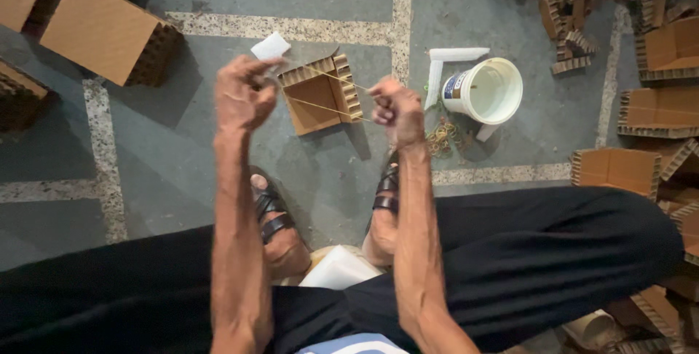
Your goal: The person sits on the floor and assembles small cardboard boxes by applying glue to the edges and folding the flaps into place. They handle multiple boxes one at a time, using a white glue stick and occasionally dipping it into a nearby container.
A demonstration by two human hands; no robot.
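White bucket (489, 92) empty | rubber bands (442, 138) beside | hands stretch band (320, 105)

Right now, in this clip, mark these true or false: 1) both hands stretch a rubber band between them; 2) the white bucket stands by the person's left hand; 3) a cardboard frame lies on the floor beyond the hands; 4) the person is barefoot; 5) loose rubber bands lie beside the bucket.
1) True: the left hand and right hand pull a thin rubber band taut between them.
2) False: the white bucket stands on the right hand's side.
3) True: the cardboard frame lies on the floor.
4) False: dark sandals are on the feet.
5) True: the loose rubber bands lie next to it.
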